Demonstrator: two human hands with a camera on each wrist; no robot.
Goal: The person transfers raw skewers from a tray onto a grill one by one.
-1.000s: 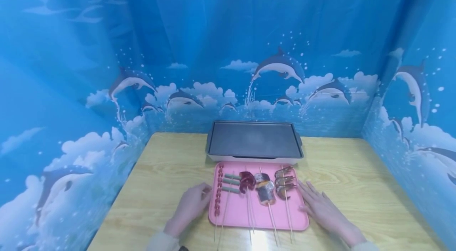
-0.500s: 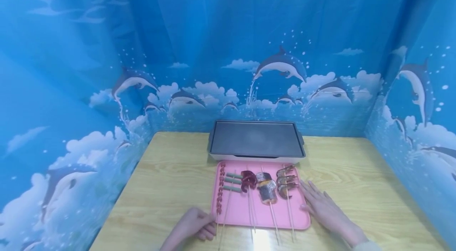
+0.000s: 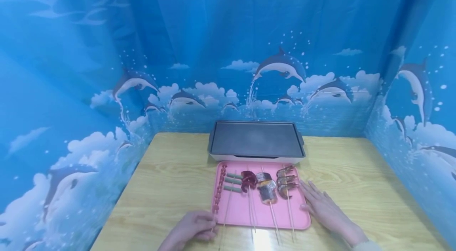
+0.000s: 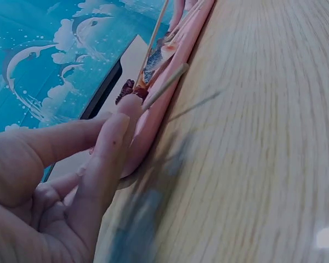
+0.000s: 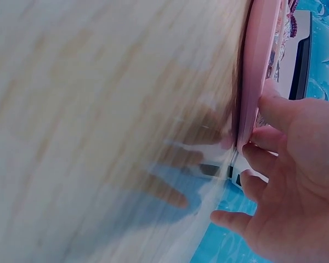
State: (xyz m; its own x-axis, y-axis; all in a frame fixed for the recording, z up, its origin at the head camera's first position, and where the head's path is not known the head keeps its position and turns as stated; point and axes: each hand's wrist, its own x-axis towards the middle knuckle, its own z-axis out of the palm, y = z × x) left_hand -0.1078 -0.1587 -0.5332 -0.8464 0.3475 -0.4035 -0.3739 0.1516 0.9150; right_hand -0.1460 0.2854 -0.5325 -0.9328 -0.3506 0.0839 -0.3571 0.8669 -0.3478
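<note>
Pink rectangular tray of skewers, with a hand at either side.
The left hand pinches, between thumb and fingers, the pale thin stick of the skewer of small red pieces, which lies along the tray's left side, its stick crossing the near edge; the right hand, fingers extended, touches the tray's right rim. Rightward from the red skewer lie the skewers of green rods, dark-red curled pieces, silvery fish chunks and brown shrimp. A black flat griddle stands just behind the tray on the pale wood-grain surface.
</note>
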